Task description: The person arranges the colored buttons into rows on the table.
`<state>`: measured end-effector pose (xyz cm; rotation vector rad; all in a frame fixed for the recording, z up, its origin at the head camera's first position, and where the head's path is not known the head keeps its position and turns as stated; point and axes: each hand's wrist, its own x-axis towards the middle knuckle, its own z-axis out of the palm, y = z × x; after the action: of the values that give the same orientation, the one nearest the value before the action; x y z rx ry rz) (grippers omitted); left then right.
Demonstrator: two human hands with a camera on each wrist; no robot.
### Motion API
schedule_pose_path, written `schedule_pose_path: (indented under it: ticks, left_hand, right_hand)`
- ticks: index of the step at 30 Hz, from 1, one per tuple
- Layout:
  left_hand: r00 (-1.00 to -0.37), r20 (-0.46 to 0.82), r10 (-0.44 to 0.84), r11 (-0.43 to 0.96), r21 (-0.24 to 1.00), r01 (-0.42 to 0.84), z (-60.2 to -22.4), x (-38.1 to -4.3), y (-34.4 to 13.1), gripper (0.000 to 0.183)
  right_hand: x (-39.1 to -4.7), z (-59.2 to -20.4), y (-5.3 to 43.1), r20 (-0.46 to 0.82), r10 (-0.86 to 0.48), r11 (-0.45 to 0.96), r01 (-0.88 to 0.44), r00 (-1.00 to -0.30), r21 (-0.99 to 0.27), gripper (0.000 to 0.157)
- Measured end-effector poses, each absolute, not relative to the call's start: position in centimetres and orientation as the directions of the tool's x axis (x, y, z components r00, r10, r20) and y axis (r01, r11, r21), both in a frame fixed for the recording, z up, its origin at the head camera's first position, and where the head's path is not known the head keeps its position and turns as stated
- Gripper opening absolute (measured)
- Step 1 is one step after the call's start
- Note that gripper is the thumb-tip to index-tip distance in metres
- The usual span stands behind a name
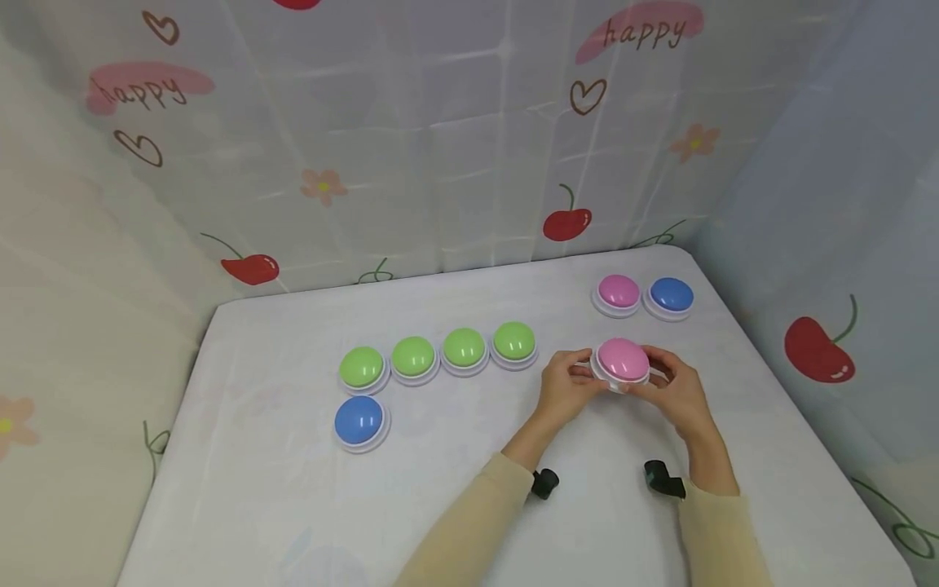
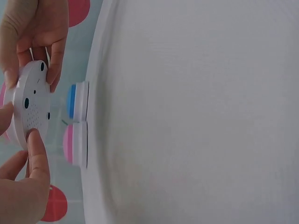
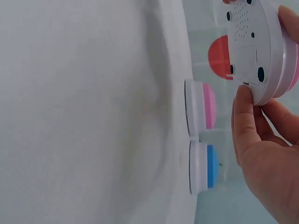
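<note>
Left hand (image 1: 566,386) and right hand (image 1: 678,393) pinch opposite sides of pink-domed push button (image 1: 623,359), fingers part-curled; button's held above white table (image 1: 264,456), near second pink button (image 1: 619,291) and blue button (image 1: 671,294).

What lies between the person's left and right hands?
A pink-domed button, held by the left hand and the right hand; the head view shows it.

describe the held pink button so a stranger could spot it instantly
On the white table, look right of the green buttons. There the left hand and right hand grip a pink button; unlike the other pink button behind it, beside a blue button, this is held off the table.
</note>
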<state>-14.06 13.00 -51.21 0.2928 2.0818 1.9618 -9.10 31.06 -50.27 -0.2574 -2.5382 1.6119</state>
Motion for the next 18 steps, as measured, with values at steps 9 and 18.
schedule_pose_path:
  ticks: [9,18]
  left_hand:
    - [-0.956,0.034,0.291,0.09,0.994,0.063,-49.7,-13.1,9.3,0.048]
    - [-0.969,0.052,0.24,0.028,0.998,0.061,-49.0,-12.3,4.7,0.048]
  right_hand:
    - [-8.5,-49.2,27.9,0.16,0.12,0.389,-0.102,-0.98,-0.915,0.069]
    - [-8.7,-49.3,23.6,0.16,0.084,0.3,-0.128,-0.983,-0.945,0.07]
